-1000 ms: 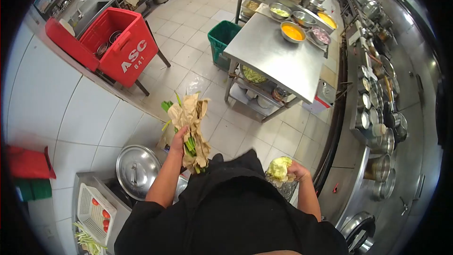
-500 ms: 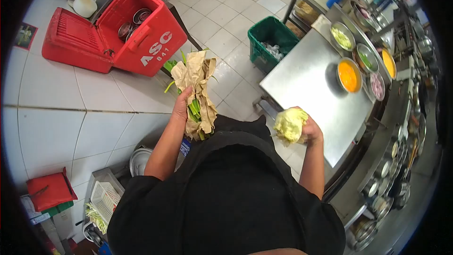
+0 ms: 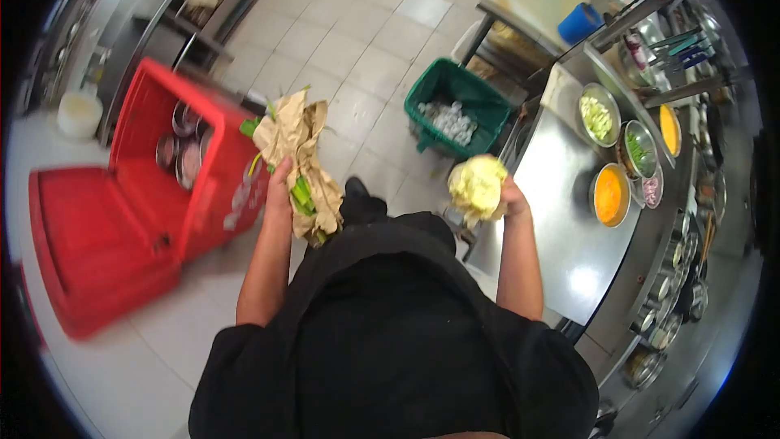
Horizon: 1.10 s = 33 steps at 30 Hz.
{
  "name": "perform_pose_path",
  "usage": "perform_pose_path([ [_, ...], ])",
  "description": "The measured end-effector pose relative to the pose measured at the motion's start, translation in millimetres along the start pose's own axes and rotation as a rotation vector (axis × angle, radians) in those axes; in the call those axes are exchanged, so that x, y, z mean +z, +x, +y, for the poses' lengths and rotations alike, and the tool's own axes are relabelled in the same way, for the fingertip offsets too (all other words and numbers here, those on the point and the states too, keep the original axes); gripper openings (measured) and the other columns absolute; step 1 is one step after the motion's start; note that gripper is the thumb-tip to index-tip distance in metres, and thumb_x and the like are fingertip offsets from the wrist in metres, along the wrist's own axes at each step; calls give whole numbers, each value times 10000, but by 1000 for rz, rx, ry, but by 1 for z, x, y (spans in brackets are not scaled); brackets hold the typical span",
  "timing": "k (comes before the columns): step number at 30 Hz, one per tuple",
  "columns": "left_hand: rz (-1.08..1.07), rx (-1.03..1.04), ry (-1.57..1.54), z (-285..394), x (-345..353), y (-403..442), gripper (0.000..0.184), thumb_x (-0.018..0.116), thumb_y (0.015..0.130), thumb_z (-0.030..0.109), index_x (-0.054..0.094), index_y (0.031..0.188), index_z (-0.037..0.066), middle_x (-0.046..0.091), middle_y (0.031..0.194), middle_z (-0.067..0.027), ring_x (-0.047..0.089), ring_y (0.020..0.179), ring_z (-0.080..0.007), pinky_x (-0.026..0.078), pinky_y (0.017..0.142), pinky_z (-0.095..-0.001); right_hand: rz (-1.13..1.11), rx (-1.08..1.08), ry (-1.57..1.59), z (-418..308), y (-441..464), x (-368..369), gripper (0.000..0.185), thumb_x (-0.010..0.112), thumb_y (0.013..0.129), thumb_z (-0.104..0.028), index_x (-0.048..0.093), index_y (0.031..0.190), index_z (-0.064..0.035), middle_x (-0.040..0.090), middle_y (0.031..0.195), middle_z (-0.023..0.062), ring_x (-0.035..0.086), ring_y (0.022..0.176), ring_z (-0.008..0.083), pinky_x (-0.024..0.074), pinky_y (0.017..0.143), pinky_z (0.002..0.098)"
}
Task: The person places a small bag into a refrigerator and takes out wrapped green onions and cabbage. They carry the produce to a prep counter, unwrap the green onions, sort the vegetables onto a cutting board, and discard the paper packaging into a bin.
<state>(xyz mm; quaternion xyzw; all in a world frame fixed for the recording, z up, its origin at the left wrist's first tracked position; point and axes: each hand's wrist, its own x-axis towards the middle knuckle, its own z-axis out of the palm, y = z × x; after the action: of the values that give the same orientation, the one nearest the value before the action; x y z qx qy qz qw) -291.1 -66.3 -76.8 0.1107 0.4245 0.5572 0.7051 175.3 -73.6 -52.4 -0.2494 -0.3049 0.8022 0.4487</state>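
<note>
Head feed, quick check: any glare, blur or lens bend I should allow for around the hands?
Head view: white glare spot on the steel table, right side; red box blurred, its lettering smeared; strong fisheye curve, corners black; paper-wrapped greens in the left hand and pale vegetable in the right hand readable, slightly soft.

Ref = green bin (image 3: 487,110), now nearer wearer than 1 s ago. Red box (image 3: 223,203), L of bin: also closer, bigger in view. Pale veg (image 3: 475,187) in R hand (image 3: 513,197): was over bench (image 3: 561,211) corner R of bin's near side, now just below bin in view. Pot lid, white basket, red pouch, prev. below-L of bin: out of view.
</note>
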Motion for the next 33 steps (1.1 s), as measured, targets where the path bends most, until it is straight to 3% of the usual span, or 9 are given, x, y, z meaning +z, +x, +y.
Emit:
perform_pose_path([
  [2, -33, 38, 36, 37, 0, 44, 539, 597, 919, 336, 503, 1354, 32, 634, 1212, -129, 637, 1053, -296, 523, 922, -446, 103, -3, 106, 13, 10, 14, 770, 754, 619, -163, 493, 1324, 5, 618, 1256, 160, 627, 1137, 292, 491, 1006, 416],
  [6, -101, -143, 6, 94, 23, 122, 518, 579, 930, 335, 506, 1359, 54, 636, 1201, -121, 640, 1032, -296, 532, 895, -451, 312, 31, 212, 8, 47, 15, 757, 702, 601, -16, 500, 1331, 0, 628, 1253, 146, 636, 1128, 287, 499, 994, 397],
  [8, -66, -130, -2, 117, 48, 146, 490, 571, 936, 324, 517, 1351, 69, 648, 1174, -116, 652, 988, -290, 548, 856, -439, 357, 31, 170, -10, 78, 23, 748, 698, 602, -19, 509, 1325, 6, 636, 1245, 147, 643, 1122, 278, 504, 987, 389],
  [9, -84, -60, 9, 126, 37, 198, 494, 574, 931, 333, 518, 1347, 73, 657, 1138, -112, 655, 964, -291, 551, 842, -437, 368, -3, 185, -25, 119, 16, 744, 699, 603, -21, 510, 1322, 10, 637, 1244, 147, 645, 1119, 276, 504, 987, 389],
  [12, -130, -110, 28, 150, 39, 255, 503, 583, 926, 326, 512, 1354, 73, 661, 1122, -111, 651, 965, -285, 547, 847, -428, 346, -45, 161, -50, 192, -24, 711, 717, 612, -39, 538, 1298, 22, 647, 1231, 149, 650, 1111, 270, 505, 986, 392],
  [17, 3, 111, 128, 190, 38, 345, 493, 600, 928, 336, 529, 1337, 70, 655, 1156, -112, 654, 979, -287, 549, 847, -444, 203, -112, 11, -107, 324, -83, 677, 702, 650, -57, 540, 1304, 16, 645, 1235, 132, 640, 1122, 256, 505, 970, 385],
  [19, 40, 68, 116, 218, 57, 371, 491, 597, 932, 336, 528, 1338, 68, 655, 1158, -113, 654, 984, -283, 549, 848, -444, 238, -105, 22, -138, 369, -100, 668, 672, 654, -53, 536, 1304, 23, 638, 1239, 145, 636, 1127, 257, 508, 962, 378],
  [22, -8, 79, 107, 243, 93, 424, 490, 600, 935, 362, 538, 1319, 64, 659, 1148, -115, 658, 975, -282, 555, 832, -441, 83, -112, -48, -193, 434, -103, 659, 653, 658, -42, 532, 1303, 27, 633, 1241, 159, 637, 1122, 263, 510, 960, 375],
  [33, -111, -139, 133, 254, 245, 646, 468, 623, 928, 312, 547, 1315, 59, 662, 1152, -111, 666, 973, -274, 559, 850, -427, 393, -326, 32, -303, 535, -141, 726, 645, 688, -8, 461, 1391, -14, 620, 1259, 148, 624, 1142, 263, 494, 989, 371],
])
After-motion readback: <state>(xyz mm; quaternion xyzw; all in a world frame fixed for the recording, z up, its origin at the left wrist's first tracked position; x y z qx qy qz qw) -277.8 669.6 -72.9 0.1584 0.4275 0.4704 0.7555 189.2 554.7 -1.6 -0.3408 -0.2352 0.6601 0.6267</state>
